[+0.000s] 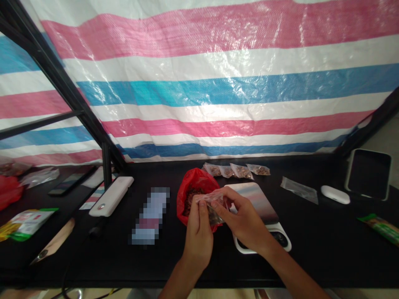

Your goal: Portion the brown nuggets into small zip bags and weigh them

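Note:
Between both hands is a small clear plastic bag [215, 214] with brownish contents. My left hand [199, 226] pinches its left side near the top edge. On the other side, the fingers of my right hand [245, 216] are closed on the bag's top right. Just behind the hands stands a red plastic bag [195, 178], open at the top, with small brown pieces [190, 199] inside. A white kitchen scale [258, 199] with a metal plate lies beneath and beside my right hand, which partly covers it.
Several small filled bags [241, 170] lie in a row at the back. To the right are a flat clear bag [299, 190], a white case [335, 194] and a dark-screened device [368, 174]. A white power bank [111, 196] and a blurred-out rectangle [151, 216] lie left. A striped sheet [233, 91] hangs behind.

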A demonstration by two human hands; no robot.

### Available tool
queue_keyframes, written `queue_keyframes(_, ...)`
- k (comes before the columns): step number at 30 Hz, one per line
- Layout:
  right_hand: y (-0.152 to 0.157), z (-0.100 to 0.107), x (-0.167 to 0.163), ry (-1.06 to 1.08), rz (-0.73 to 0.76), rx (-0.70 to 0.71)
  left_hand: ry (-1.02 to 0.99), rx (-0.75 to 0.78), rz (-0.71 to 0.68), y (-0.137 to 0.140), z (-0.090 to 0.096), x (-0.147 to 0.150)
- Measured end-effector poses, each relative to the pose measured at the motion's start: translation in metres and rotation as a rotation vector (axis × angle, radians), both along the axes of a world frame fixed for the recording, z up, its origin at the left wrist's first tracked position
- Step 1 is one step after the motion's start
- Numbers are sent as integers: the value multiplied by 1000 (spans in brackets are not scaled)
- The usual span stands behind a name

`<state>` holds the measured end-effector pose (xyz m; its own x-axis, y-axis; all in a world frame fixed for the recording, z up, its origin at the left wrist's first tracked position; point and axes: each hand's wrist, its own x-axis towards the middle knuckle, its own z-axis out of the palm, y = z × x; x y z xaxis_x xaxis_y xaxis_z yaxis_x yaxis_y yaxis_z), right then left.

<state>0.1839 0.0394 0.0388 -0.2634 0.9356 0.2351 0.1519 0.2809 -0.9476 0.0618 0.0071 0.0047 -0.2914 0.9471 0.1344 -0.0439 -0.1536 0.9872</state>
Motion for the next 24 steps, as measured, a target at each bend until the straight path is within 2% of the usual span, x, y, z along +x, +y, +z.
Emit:
queue_keyframes(6, -2, 0, -1, -21, -32, 9, -27, -69, 1, -1, -2, 2)
queue_keyframes(14, 1, 0, 0, 27, -33, 12, 38, 22, -76, -3, 5, 4)
queue_keyframes(19, 2, -1, 0, 35, -25, -20, 38, 81, 30, -2, 8, 2)
queue_keyframes(24, 1, 0, 1, 62, -46, -8, 37, 106, 15, 0, 7, 0)
